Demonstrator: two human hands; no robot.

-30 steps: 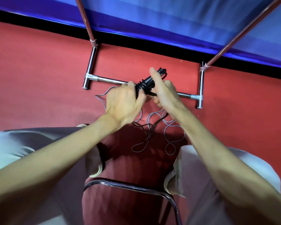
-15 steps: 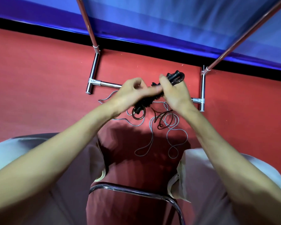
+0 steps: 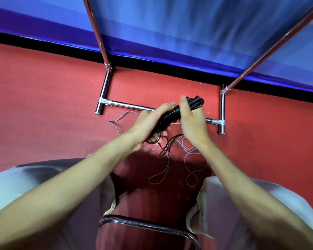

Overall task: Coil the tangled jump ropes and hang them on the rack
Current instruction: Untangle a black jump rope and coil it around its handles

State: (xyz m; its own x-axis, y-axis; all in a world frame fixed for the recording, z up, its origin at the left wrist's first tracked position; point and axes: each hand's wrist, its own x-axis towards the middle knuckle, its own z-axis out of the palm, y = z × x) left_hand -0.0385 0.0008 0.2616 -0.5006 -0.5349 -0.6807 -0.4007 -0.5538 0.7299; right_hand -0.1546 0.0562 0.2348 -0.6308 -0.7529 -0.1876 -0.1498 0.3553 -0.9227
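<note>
I hold the black rope bundle [image 3: 172,114] with both hands, above the rack's low bar [image 3: 130,106]. It slants up to the right. My left hand [image 3: 148,127] grips the low end, my right hand [image 3: 192,121] the high end; all fingers curl around it.

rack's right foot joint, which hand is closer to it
Right. The right hand sits just beside the foot joint on the black handles; the left hand lies farther along the bar.
</note>
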